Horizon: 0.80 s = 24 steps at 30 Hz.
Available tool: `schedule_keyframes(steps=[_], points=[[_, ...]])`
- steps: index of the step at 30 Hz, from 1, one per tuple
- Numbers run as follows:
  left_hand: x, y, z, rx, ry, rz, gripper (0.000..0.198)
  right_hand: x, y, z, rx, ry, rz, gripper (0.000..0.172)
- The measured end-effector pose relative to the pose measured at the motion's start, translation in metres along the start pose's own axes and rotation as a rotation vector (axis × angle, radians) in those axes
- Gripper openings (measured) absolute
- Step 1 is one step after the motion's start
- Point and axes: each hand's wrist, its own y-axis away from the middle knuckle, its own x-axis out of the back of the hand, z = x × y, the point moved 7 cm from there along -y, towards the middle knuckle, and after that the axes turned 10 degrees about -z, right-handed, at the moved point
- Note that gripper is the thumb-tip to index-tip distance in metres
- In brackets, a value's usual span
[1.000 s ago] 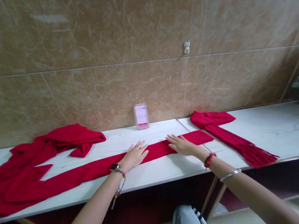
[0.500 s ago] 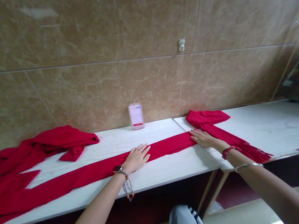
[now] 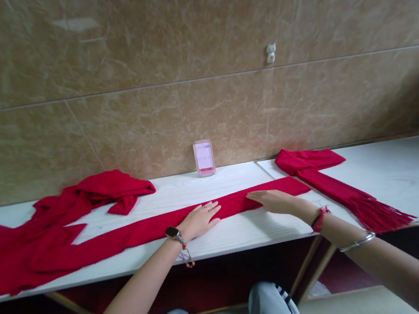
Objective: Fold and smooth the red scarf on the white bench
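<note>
A long red scarf (image 3: 236, 203) lies as a folded strip along the white table. My left hand (image 3: 200, 220) rests flat on the middle of the strip, fingers stretched toward the right. Over the strip further right is my right hand (image 3: 274, 201), fingers extended and pointing left; whether its palm presses down cannot be made out. Beyond it, a red piece with a fringed end (image 3: 379, 212) slants toward the front edge, with a fold at the back. On the left the strip runs into a loose, rumpled spread of red cloth (image 3: 107, 188).
A phone-like upright object (image 3: 204, 159), blurred out, leans at the wall behind the table (image 3: 223, 241). A small white cat-shaped piece (image 3: 271, 53) is on the tiled wall (image 3: 167, 116). Below the table are open shelf spaces and my knees.
My right hand has slid left along the strip, away from its right end, which now shows. My left hand stays on the strip. The view has shifted slightly left.
</note>
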Motion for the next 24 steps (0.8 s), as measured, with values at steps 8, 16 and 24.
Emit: schedule_keyframes(steps=[8, 16, 24], points=[[0.003, 0.001, 0.000, 0.001, -0.024, -0.029, 0.044, 0.002, -0.001, 0.002, 0.070, 0.128, 0.066, 0.055], [0.020, -0.003, 0.011, 0.038, -0.124, -0.078, 0.037, 0.005, -0.002, 0.011, 0.069, 0.086, 0.073, 0.053], [0.021, -0.001, 0.005, 0.050, -0.040, -0.129, 0.046, 0.027, 0.000, -0.003, 0.016, -0.144, -0.136, 0.051]])
